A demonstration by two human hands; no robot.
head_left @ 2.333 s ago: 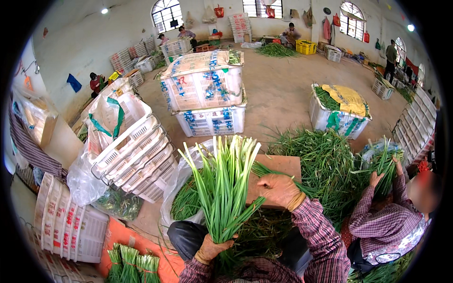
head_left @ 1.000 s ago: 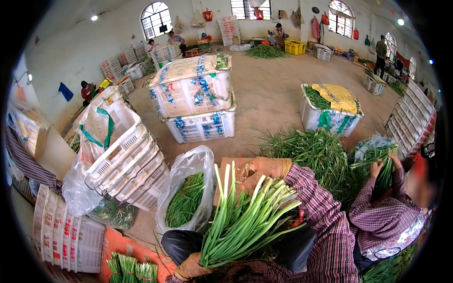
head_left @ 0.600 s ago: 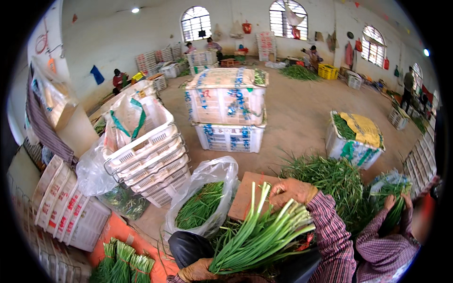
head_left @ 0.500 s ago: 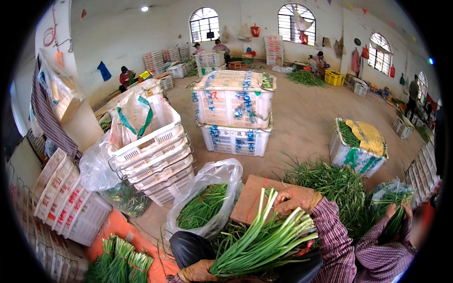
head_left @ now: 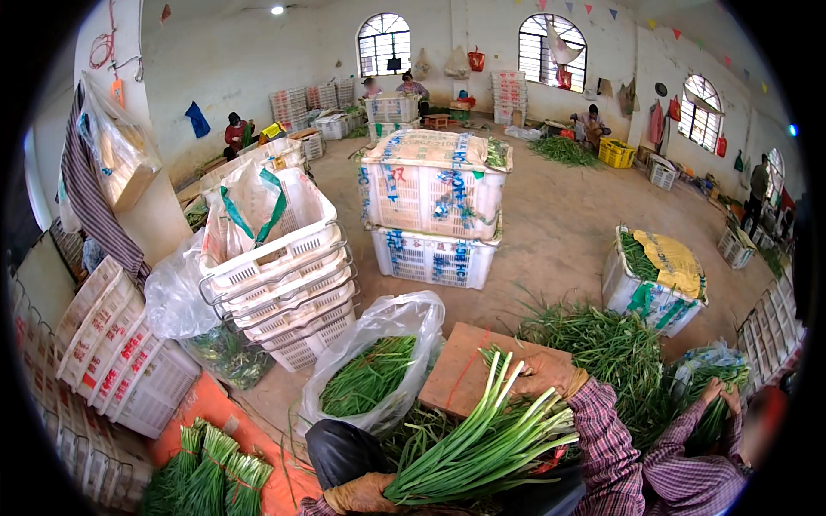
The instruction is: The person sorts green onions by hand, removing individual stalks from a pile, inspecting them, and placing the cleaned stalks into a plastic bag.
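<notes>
A loose bunch of garlic chives (head_left: pixel 482 454), long green stalks with pale ends, lies across my lap, fanned toward the upper right. My left hand (head_left: pixel 361 494), in a tan glove, is closed around its lower left end. My right hand (head_left: pixel 551 375), gloved too, is curled at the upper stalks near the pale ends; its fingertips are partly hidden behind them. Just beyond is a brown board (head_left: pixel 460 351) with a red tie on it. Bunches of chives with red ties (head_left: pixel 211 473) lie on an orange sheet (head_left: pixel 274 454) at the lower left.
Ahead stand a clear bag of chives (head_left: pixel 419 320), stacked white crates (head_left: pixel 297 301) and packed crates (head_left: pixel 434 193). A chive heap (head_left: pixel 602 344) lies at right, near a yellow-covered crate (head_left: pixel 658 275). A co-worker's hands (head_left: pixel 721 394) hold greens close by. Other people sit farther back.
My right hand has moved slightly to the right, and the upper stalks have spread and shifted right with it. My left hand keeps its grip. The whole view has tilted a little.
</notes>
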